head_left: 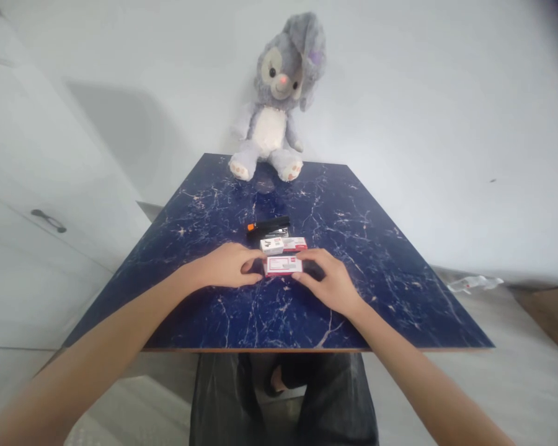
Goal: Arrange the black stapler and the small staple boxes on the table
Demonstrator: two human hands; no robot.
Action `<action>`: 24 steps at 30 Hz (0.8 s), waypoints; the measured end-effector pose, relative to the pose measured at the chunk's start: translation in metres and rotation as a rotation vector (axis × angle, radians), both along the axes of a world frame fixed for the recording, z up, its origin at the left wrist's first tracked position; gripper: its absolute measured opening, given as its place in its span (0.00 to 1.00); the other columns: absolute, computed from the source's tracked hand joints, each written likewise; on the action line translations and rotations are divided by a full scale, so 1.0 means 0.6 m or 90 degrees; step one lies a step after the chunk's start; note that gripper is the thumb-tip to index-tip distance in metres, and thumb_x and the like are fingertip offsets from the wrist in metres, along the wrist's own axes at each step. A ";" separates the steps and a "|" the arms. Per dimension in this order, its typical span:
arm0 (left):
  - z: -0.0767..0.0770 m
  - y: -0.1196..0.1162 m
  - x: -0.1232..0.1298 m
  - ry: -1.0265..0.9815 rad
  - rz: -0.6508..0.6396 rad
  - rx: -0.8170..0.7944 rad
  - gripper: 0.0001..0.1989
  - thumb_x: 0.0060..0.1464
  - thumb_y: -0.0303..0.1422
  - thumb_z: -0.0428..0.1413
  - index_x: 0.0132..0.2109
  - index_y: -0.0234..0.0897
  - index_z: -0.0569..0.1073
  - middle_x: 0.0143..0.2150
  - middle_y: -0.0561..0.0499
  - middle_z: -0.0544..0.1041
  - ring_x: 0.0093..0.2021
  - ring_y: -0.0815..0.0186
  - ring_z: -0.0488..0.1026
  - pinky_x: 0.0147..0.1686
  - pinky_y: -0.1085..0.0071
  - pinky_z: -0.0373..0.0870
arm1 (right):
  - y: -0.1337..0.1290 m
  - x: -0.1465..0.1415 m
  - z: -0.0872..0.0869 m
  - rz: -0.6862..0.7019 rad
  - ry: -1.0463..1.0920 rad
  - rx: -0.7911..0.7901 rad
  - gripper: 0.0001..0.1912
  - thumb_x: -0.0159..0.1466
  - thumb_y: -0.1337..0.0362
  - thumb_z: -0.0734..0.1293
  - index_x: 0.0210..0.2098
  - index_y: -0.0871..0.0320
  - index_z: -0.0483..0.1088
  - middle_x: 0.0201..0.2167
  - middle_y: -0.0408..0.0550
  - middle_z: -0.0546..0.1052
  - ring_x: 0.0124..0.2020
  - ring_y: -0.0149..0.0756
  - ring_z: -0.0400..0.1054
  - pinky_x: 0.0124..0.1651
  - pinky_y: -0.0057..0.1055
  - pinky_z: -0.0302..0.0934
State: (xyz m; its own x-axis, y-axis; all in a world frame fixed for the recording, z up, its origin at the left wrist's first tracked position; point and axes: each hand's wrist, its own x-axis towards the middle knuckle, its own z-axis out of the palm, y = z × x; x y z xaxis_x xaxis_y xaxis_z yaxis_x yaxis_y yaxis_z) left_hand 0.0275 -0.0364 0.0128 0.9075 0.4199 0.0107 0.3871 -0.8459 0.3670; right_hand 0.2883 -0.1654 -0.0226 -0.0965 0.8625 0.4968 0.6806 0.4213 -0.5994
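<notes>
Room: white walls on the far and right sides, a white cabinet (37,204) with one dark handle (49,220) on the left, and a pale floor with one clear plastic wrapper (474,284) lying to the right of the table.
Table: one table (376,272), its top dark blue with white marble veining and a thin brown edge along the near side.
Plush rabbit: one grey and white plush rabbit (279,99) sits upright at the middle of the far edge, its back to the wall and its feet on the table top.
Person: dark trousers show under the near edge; two bare forearms reach in over the near edge toward the table's middle.
Left hand: the left hand (227,265) rests on the table, its fingertips touching the left end of the nearest box; the grip is loosely curled against that box, not wrapped around it.
Right hand: the right hand (328,279) lies palm down, its fingers on the right end and near side of the same box; the grip is part open.
Stapler: one black stapler (268,225) with an orange end lies on its side just past the boxes, toward the far edge.
Boxes: three small white and red boxes near the middle of the table. The nearest box (283,265) lies flat between the two hands. A white box (272,246) and a red-edged box (294,243) sit side by side just behind it.
Writing: the printing on the boxes is too small to read.
</notes>
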 end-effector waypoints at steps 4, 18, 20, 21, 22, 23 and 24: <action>0.005 -0.009 0.003 0.020 0.041 0.024 0.26 0.56 0.50 0.59 0.58 0.44 0.73 0.30 0.55 0.77 0.29 0.65 0.73 0.31 0.69 0.61 | 0.011 -0.002 0.005 0.022 -0.074 -0.028 0.16 0.65 0.61 0.71 0.52 0.50 0.72 0.53 0.50 0.77 0.55 0.49 0.70 0.58 0.52 0.66; -0.023 -0.027 0.026 -0.073 0.106 0.058 0.20 0.58 0.43 0.60 0.55 0.43 0.72 0.56 0.48 0.75 0.51 0.56 0.75 0.47 0.63 0.71 | 0.104 0.107 0.035 -0.038 0.027 -0.100 0.16 0.62 0.53 0.72 0.44 0.54 0.74 0.40 0.46 0.81 0.38 0.40 0.75 0.45 0.40 0.70; -0.026 -0.025 0.024 -0.086 0.102 0.046 0.21 0.57 0.42 0.61 0.56 0.43 0.72 0.56 0.48 0.75 0.53 0.56 0.74 0.50 0.62 0.71 | 0.085 0.106 0.044 -0.048 0.062 -0.066 0.16 0.61 0.51 0.73 0.42 0.55 0.74 0.40 0.48 0.80 0.38 0.41 0.74 0.44 0.40 0.69; -0.028 -0.024 0.024 -0.093 0.104 0.041 0.20 0.57 0.41 0.61 0.55 0.43 0.72 0.55 0.48 0.76 0.53 0.56 0.75 0.51 0.62 0.71 | 0.077 0.101 0.047 -0.025 0.059 -0.060 0.16 0.61 0.51 0.73 0.41 0.55 0.74 0.40 0.49 0.80 0.38 0.41 0.74 0.44 0.40 0.69; -0.029 -0.023 0.024 -0.100 0.105 0.035 0.20 0.57 0.41 0.62 0.55 0.44 0.72 0.53 0.48 0.77 0.52 0.56 0.75 0.51 0.61 0.71 | 0.071 0.091 0.048 0.012 0.043 -0.057 0.16 0.61 0.52 0.74 0.40 0.55 0.73 0.40 0.48 0.80 0.38 0.41 0.74 0.44 0.39 0.68; -0.031 -0.023 0.024 -0.107 0.108 0.029 0.21 0.57 0.40 0.62 0.56 0.44 0.72 0.52 0.48 0.78 0.51 0.56 0.75 0.50 0.62 0.71 | 0.067 0.079 0.048 0.058 0.019 -0.058 0.15 0.60 0.53 0.75 0.39 0.55 0.73 0.40 0.48 0.80 0.39 0.41 0.73 0.45 0.39 0.68; -0.032 -0.023 0.025 -0.113 0.109 0.022 0.22 0.57 0.39 0.62 0.57 0.44 0.72 0.51 0.48 0.78 0.49 0.57 0.76 0.48 0.62 0.71 | 0.065 0.065 0.045 0.103 -0.011 -0.057 0.14 0.60 0.54 0.75 0.39 0.55 0.73 0.40 0.48 0.79 0.39 0.40 0.73 0.45 0.38 0.68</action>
